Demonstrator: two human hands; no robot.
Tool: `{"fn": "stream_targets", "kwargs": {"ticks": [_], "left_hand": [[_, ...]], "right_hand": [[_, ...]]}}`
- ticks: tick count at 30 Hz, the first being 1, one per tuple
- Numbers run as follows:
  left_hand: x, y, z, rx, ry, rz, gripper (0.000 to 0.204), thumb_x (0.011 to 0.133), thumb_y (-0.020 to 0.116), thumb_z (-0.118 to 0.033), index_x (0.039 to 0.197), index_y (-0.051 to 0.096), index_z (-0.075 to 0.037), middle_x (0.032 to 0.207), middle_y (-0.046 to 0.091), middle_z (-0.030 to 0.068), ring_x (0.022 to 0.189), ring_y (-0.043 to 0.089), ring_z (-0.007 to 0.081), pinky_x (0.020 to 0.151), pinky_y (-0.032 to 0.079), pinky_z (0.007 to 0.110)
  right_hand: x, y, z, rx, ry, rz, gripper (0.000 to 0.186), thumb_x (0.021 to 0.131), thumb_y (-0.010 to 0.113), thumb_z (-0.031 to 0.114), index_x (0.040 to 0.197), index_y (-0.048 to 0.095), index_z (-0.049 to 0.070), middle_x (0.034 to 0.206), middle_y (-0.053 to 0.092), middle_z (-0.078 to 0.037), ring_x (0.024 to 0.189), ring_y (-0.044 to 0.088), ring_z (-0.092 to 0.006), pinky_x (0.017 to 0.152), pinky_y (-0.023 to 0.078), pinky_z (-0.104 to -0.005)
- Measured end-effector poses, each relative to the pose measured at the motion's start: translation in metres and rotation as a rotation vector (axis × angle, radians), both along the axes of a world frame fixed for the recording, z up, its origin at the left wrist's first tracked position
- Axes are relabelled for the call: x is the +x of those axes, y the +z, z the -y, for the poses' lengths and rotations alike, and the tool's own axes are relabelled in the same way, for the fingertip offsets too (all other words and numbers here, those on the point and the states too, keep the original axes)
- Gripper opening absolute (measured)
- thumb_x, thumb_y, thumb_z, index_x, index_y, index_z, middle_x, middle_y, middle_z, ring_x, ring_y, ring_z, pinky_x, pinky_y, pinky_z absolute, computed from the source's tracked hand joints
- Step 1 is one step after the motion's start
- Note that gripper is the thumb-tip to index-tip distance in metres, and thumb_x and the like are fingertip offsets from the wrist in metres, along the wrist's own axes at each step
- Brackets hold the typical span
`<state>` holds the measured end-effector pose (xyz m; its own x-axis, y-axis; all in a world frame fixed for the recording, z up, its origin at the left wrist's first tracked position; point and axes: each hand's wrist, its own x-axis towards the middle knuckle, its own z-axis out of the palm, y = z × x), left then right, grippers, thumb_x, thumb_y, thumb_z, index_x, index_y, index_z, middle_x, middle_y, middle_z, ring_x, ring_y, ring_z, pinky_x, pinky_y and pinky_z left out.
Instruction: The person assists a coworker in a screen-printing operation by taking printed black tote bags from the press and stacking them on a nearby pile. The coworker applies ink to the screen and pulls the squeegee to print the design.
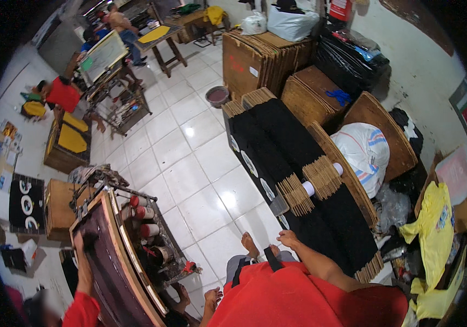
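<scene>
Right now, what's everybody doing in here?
The person wearing the camera is beside long stacks of black cloth. Their right hand is by the stacks' edge, but I can't tell if it grips anything. Their left hand is away from the stacks, with nothing visible in it. Over on the left, another person's hand is at a wood-framed dark panel. Farther back, more people are near yellow panels.

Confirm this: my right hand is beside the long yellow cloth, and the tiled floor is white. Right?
Not quite: the head view shows the long cloth is black, not yellow. Your right hand is beside it, and the tiled floor is white.
</scene>
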<state>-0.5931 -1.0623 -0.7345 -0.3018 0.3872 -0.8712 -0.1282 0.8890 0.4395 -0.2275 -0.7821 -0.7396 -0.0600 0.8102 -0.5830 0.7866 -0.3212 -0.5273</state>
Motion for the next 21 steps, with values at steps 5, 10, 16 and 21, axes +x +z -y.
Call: {"fn": "stream_targets", "kwargs": {"ticks": [5, 10, 16, 21], "left_hand": [[0.053, -0.039, 0.051, -0.004, 0.406, 0.128, 0.014, 0.081, 0.06, -0.022, 0.078, 0.063, -0.008, 0.066, 0.059, 0.003, 0.061, 0.054, 0.0124, 0.051, 0.041, 0.027], [0.069, -0.082, 0.107, 0.326, -0.84, -0.752, 0.026, 0.078, 0.052, -0.029, 0.079, 0.066, -0.008, 0.077, 0.065, 0.0109, 0.066, 0.061, 0.0266, 0.055, 0.045, 0.041], [0.084, -0.097, 0.119, -0.015, -0.95, -0.502, 0.04, 0.076, 0.051, -0.043, 0.084, 0.067, -0.008, 0.09, 0.065, 0.0146, 0.082, 0.062, 0.0315, 0.068, 0.047, 0.047], [0.085, -0.063, 0.099, 0.011, 0.176, -0.075, 0.027, 0.077, 0.066, -0.03, 0.077, 0.065, -0.003, 0.066, 0.062, 0.0046, 0.054, 0.054, 0.0147, 0.044, 0.039, 0.03]], "right_hand": [[0.046, -0.048, 0.023, -0.003, 0.486, 0.265, 0.04, 0.073, 0.06, 0.037, 0.092, 0.066, 0.003, 0.098, 0.063, -0.018, 0.093, 0.06, -0.0308, 0.081, 0.047, -0.0394], [0.088, -0.058, 0.05, -0.199, 0.421, 0.305, 0.041, 0.074, 0.061, 0.035, 0.095, 0.064, -0.001, 0.103, 0.061, -0.019, 0.097, 0.059, -0.031, 0.083, 0.047, -0.0379], [0.09, -0.058, 0.043, -0.131, 0.446, 0.261, 0.027, 0.076, 0.063, 0.029, 0.083, 0.066, 0.003, 0.079, 0.065, -0.012, 0.07, 0.062, -0.0256, 0.063, 0.048, -0.0368], [0.076, -0.063, 0.025, -0.112, 0.327, 0.133, 0.012, 0.078, 0.061, 0.015, 0.08, 0.067, 0.004, 0.068, 0.063, -0.01, 0.053, 0.056, -0.0182, 0.047, 0.043, -0.0328]]}}
